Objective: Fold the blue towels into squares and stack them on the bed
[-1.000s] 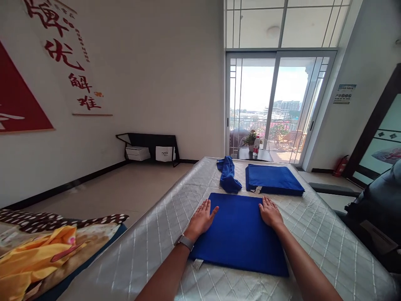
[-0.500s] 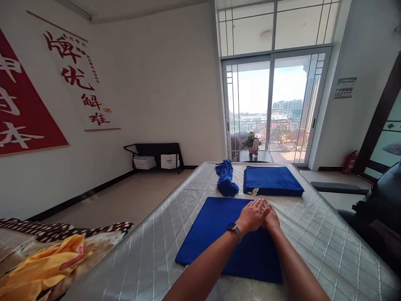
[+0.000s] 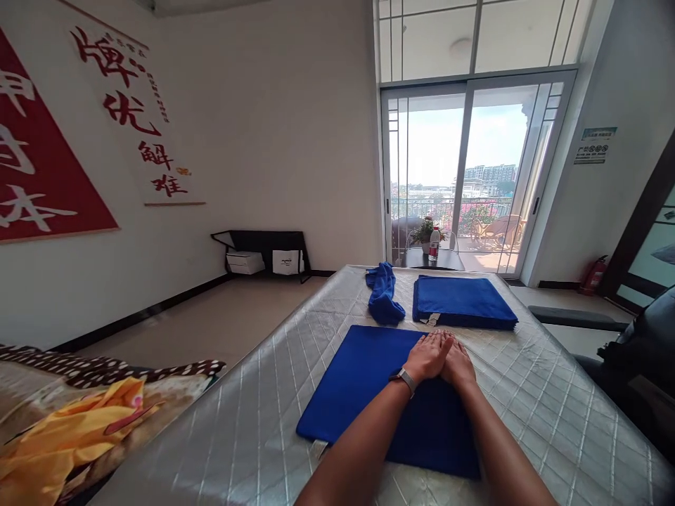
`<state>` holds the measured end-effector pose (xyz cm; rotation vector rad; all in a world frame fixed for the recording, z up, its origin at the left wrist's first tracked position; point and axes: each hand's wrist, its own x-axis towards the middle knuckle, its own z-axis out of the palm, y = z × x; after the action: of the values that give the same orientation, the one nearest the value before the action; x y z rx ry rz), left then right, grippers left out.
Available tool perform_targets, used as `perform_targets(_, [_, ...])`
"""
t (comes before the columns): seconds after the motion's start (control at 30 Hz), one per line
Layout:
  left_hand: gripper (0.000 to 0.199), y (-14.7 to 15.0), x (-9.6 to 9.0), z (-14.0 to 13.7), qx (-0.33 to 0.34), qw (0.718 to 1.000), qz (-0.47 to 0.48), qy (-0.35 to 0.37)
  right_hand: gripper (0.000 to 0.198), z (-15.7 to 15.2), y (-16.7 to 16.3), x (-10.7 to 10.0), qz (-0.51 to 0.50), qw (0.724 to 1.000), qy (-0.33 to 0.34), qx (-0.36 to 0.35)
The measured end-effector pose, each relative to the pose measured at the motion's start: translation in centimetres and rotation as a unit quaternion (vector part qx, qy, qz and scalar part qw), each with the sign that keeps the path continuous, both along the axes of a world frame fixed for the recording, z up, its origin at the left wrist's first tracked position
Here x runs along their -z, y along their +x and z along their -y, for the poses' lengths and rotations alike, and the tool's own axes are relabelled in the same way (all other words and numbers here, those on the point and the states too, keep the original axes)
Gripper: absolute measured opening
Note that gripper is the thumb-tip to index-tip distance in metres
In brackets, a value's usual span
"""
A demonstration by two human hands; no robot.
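A blue cloth [image 3: 351,386] lies folded into a flat rectangle on the silver quilted cover [image 3: 247,414]. My left hand [image 3: 426,355], below which a watch circles the wrist, rests flat on the cloth's far right part. Right beside it, touching, my right hand [image 3: 458,362] lies palm down along the cloth's right edge. Fingers of both hands are stretched forward, and neither holds anything. Beyond them sits a stack of folded blue cloths [image 3: 464,301] with a small white tag. Left of the stack lies a crumpled blue cloth [image 3: 386,299].
A yellow cloth [image 3: 79,429] lies on bedding at the lower left. Past the far edge stands a small table [image 3: 416,261] with a plant and a bottle [image 3: 434,244]. A dark bench [image 3: 577,318] and a black bulky object [image 3: 646,351] are on the right.
The view has shifted slightly. My left hand has turned a little and lies nearer the right hand's line; both stay flat on the cloth. The cloths have not moved.
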<state>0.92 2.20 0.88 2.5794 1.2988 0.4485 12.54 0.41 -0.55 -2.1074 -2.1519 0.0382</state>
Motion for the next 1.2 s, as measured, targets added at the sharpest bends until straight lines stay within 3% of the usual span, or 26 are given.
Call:
perform_targets(0.47, [0.086,-3.2,0.8,-0.6,-0.079,0.997,-0.022,0.003,0.064,-0.3,-0.6,-0.8,-0.030,0.999,-0.009,0.034])
perform_targets(0.87, [0.091,-9.5,0.6,-1.2,-0.122,0.992,-0.026,0.008,0.066,-0.6,-0.6,-0.5,-0.016,0.999,-0.008,0.042])
perform_targets(1.2, [0.087,-16.5,1.2,-2.3,-0.176,0.984,-0.022,0.010,0.065,-0.9,-0.5,-0.2,-0.005,0.999,-0.017,0.047])
